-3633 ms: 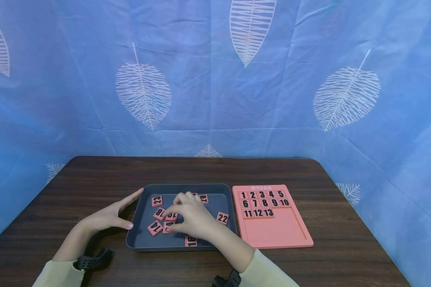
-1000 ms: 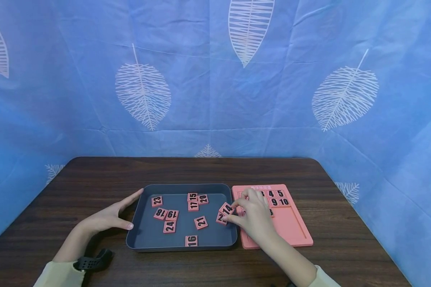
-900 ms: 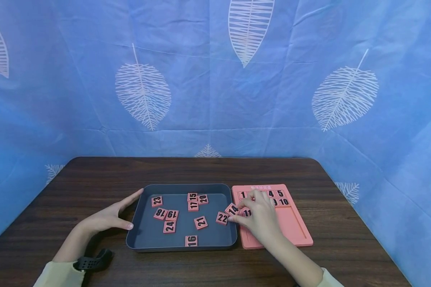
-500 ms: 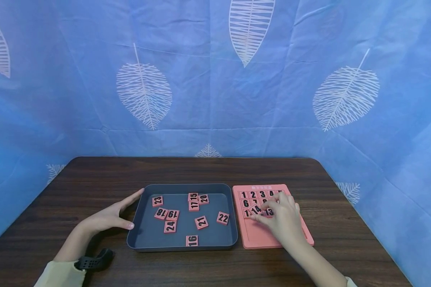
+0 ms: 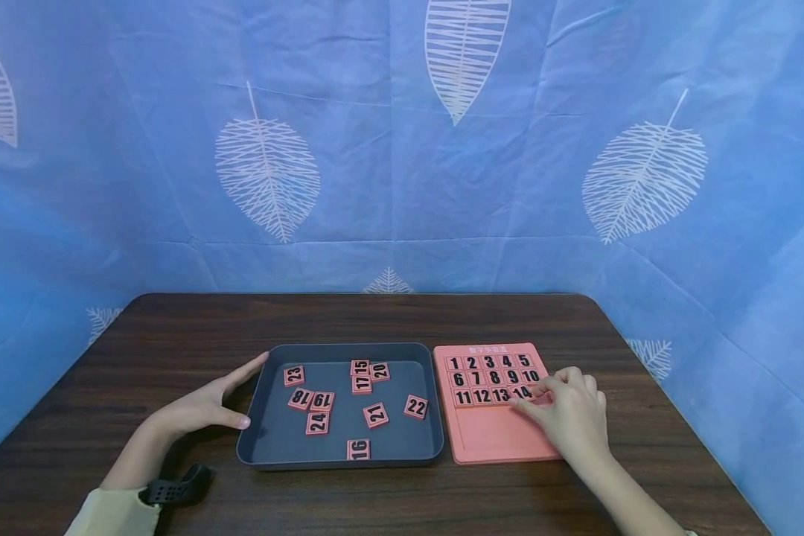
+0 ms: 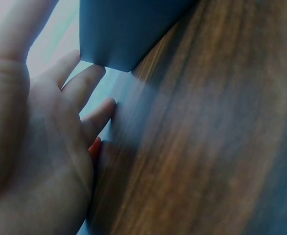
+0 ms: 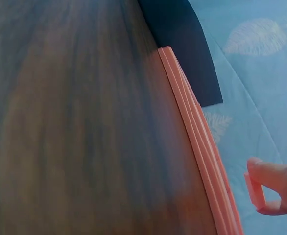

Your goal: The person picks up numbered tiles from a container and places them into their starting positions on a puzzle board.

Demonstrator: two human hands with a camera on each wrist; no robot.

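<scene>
Where the dark-grey rectangular tray (image 5: pixel 402 447) lies: just left of the pink rectangular board (image 5: pixel 496 437)
Left hand (image 5: pixel 204 406): spread wide, touching the tray
Right hand (image 5: pixel 574 413): pinching the pink square 14 tile (image 5: pixel 522 394)
14 tile: askew at the board's third row; likely light, stiff; hold opposite edges

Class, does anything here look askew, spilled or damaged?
Nothing looks spilled or damaged. Tile 14, pinched by the right hand, slants out of line with tile rows on the pink board. In the tray, loose tiles lie at mixed angles; tile 19 reads upside down.
</scene>
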